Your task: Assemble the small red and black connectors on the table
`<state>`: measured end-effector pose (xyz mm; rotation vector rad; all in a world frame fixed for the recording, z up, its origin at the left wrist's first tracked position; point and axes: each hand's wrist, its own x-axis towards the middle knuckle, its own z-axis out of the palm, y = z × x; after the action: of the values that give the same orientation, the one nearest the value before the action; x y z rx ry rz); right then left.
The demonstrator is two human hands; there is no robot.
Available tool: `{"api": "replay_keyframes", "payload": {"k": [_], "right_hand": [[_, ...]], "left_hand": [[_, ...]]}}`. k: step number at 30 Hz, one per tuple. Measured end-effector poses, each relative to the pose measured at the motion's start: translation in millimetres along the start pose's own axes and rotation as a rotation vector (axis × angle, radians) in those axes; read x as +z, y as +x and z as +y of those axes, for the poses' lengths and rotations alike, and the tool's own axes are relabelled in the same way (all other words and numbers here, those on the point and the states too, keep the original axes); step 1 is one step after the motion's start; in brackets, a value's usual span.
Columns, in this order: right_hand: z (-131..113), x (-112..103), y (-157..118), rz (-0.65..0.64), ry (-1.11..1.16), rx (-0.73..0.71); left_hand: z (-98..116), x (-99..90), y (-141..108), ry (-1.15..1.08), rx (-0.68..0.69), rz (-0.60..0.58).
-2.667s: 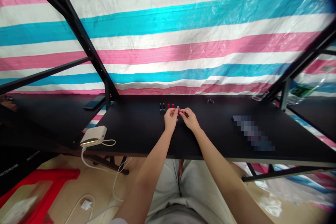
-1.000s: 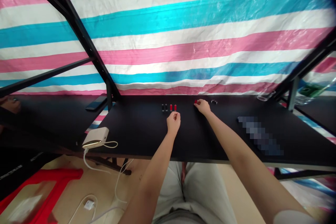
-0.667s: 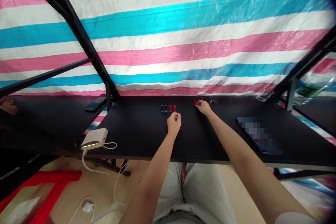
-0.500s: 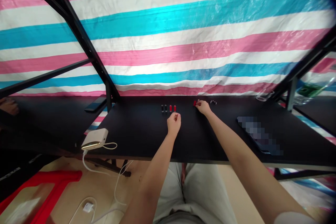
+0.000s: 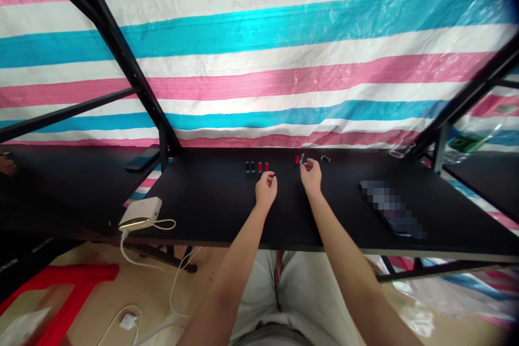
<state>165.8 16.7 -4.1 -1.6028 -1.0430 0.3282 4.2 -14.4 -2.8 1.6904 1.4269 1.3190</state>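
My left hand (image 5: 266, 192) is just in front of a pair of small red cylinders, with the right-hand red cylinder (image 5: 266, 166) nearest. Its fingers are curled, the thumb sits a little apart, and nothing shows between them. To their left stand two small black cylinders (image 5: 250, 166) with pale bottoms. Farther right, my right hand (image 5: 311, 177) has its thumb and fingers loosely apart. Close by its thumb is a clear or silvery small cylinder (image 5: 302, 158); I cannot tell if they touch. Left of that is another small red cylinder (image 5: 297, 159).
Several small black-and-white pieces (image 5: 325, 158) lie right of my right hand. A partly blurred dark object (image 5: 391, 211) is on the black table (image 5: 219, 200). A white box (image 5: 141, 211) with cables sits at left, a clear cup (image 5: 401, 148) at the back right.
My right hand has drawn back from the red and clear cylinders, its fingers parting. My left hand has loosened slightly in nearly the same place. The view has shifted a little.
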Motion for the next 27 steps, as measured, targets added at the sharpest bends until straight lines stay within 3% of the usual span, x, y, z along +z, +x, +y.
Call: {"api": "replay_keyframes", "payload": {"k": [2,5,13,18,22,25,27], "right_hand": [[-8.4,-2.5,-21.6,0.063,0.103,-0.058],[-14.5,-4.2,-40.4,0.043,0.147,-0.13],[-7.4,-2.4,-42.8,-0.034,0.117,-0.206],[-5.9,-2.7,-43.6,-0.054,0.121,-0.194],[-9.2,-4.4,-43.0,-0.067,0.125,-0.191],[-17.2,-8.3,-45.7,-0.127,0.122,-0.171],[-25.5,-12.9,-49.7,-0.241,0.134,-0.116]], "left_hand": [[3.0,-0.8,-0.2,0.067,0.03,0.025],[8.2,-2.5,1.7,0.203,0.037,0.028],[21.4,-4.7,18.3,0.462,-0.032,-0.112],[20.1,-6.8,28.4,0.52,0.012,-0.092],[22.1,-8.1,32.9,0.37,0.079,-0.042],[30.9,-10.5,29.3,0.132,0.017,-0.104],[39.5,-14.3,22.8,-0.032,-0.052,-0.178]]}}
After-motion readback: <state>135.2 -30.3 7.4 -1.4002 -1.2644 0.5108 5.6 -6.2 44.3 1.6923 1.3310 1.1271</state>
